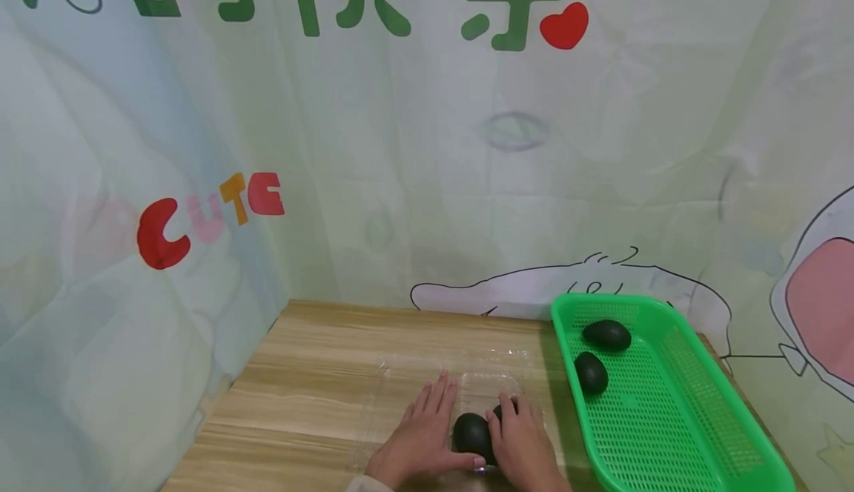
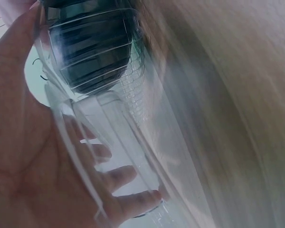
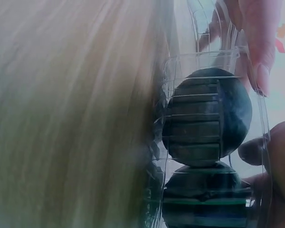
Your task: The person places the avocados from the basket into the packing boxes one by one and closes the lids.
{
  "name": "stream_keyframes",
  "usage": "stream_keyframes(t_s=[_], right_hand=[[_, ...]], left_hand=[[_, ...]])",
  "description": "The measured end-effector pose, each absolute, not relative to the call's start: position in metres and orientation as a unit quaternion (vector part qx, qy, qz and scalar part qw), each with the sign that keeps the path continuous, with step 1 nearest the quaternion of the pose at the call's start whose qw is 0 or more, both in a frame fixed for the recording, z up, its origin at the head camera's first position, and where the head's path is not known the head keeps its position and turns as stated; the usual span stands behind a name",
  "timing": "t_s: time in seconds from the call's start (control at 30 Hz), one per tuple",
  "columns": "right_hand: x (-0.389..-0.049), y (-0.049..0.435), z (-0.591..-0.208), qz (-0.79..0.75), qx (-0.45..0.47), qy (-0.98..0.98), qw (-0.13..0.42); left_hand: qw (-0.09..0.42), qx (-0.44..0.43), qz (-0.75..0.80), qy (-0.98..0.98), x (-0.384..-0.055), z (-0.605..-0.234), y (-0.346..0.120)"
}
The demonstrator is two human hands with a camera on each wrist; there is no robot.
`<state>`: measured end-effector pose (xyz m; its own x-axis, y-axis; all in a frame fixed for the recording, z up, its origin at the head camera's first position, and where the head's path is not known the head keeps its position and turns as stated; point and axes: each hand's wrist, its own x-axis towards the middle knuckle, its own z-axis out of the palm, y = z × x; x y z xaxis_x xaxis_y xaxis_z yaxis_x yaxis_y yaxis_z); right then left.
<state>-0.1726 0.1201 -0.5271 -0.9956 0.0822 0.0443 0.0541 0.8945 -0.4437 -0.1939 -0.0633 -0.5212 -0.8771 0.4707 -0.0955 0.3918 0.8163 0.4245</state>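
A clear plastic clamshell box (image 1: 490, 382) lies opened out on the wooden table. Two dark avocados sit in it side by side: one (image 1: 472, 435) between my hands, the other (image 3: 202, 190) mostly covered by my right hand in the head view. My left hand (image 1: 427, 433) lies along the box with fingers straight, its thumb reaching across beside the nearer avocado. My right hand (image 1: 523, 436) has its fingers curved over the second avocado. Through the clear wall, the left wrist view shows the left palm (image 2: 33, 147) and spread fingers.
On the right stands a green plastic basket (image 1: 667, 403), with two more dark avocados (image 1: 607, 336) near its far left side. The wooden table (image 1: 287, 396) extends left of the box. A printed cloth (image 1: 400, 181) hangs behind and beside the table.
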Motion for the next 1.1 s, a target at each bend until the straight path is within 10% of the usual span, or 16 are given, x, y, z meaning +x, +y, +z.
stream_keyframes(t_s=[1.1], right_hand=[[-0.153, 0.132, -0.502, 0.272, 0.007, -0.960, 0.060]], left_hand=[[0.097, 0.234, 0.203, 0.946, -0.194, -0.519, -0.064]])
